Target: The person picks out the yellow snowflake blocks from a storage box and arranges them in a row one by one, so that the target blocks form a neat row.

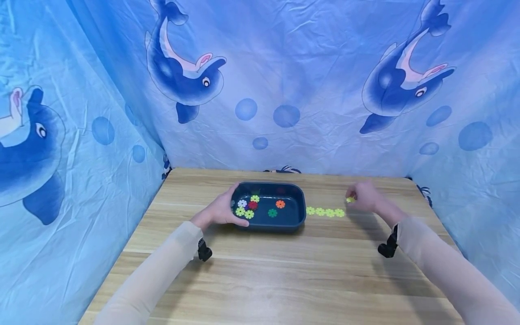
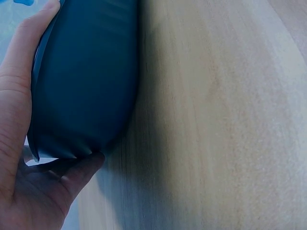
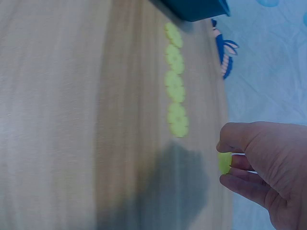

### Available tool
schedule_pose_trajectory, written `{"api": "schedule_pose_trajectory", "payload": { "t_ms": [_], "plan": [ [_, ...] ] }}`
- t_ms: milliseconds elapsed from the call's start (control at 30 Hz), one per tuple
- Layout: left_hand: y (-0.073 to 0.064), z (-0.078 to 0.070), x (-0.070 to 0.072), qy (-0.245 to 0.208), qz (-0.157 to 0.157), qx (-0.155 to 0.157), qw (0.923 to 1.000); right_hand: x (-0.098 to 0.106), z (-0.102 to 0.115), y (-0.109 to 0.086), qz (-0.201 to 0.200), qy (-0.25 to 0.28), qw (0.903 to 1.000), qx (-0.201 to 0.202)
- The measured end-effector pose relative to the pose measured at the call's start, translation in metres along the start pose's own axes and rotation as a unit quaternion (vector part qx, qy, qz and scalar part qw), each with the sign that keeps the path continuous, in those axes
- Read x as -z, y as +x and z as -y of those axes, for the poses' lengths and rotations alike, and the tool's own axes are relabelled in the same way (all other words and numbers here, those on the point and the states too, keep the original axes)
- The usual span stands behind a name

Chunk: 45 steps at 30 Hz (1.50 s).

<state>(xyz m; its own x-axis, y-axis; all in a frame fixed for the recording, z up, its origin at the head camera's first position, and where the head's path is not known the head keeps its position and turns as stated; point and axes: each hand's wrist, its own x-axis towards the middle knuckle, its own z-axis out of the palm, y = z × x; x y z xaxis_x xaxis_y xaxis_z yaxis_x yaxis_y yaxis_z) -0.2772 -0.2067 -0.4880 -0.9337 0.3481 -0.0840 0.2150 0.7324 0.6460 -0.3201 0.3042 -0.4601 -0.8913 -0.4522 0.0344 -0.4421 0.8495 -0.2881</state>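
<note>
"Surface (image 1: 260, 280), near side to far: what stands on it?"
"Dark tray (image 1: 292, 211), assorted flower discs (image 1: 272, 213) inside; left hand (image 1: 219, 210) grips its left end, fingers curled round."
"Beside the tray?"
"Row of four yellow discs (image 1: 330, 212), running right."
"Right hand (image 1: 365, 197)?"
"Near the row's right end, fingers pinching a single yellow disc (image 1: 350, 199)."
"Behind?"
"Dolphin-print fabric (image 1: 252, 67)."

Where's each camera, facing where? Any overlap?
Head: head-worn, looking forward and down at the table; left hand, right hand and sleeves show.
Left wrist: worn there, facing the tray from outside; left hand shows.
Right wrist: worn there, facing the row of yellow discs; right hand shows.
Head and right wrist share that row.
</note>
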Motion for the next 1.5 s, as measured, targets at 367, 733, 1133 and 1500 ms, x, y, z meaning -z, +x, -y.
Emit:
{"api": "schedule_pose_trajectory", "payload": {
  "t_ms": [367,733,1133,1500],
  "plan": [
    [0.0,-0.001,0.002,0.002,-0.001,-0.004,1.0,-0.017,0.003,-0.008,0.022,0.017,0.9995,-0.015],
    [0.001,-0.001,0.003,-0.003,-0.003,-0.007,1.0,-0.024,0.002,-0.01,0.027,0.011,0.9996,-0.002],
    [0.002,0.002,0.001,0.006,-0.002,-0.009,0.9999,-0.027,0.005,-0.01,0.034,-0.018,0.9992,0.006],
    [0.003,0.003,0.001,0.007,0.0,-0.006,1.0,-0.012,0.004,-0.002,0.034,0.002,0.9994,-0.001]
  ]
}}
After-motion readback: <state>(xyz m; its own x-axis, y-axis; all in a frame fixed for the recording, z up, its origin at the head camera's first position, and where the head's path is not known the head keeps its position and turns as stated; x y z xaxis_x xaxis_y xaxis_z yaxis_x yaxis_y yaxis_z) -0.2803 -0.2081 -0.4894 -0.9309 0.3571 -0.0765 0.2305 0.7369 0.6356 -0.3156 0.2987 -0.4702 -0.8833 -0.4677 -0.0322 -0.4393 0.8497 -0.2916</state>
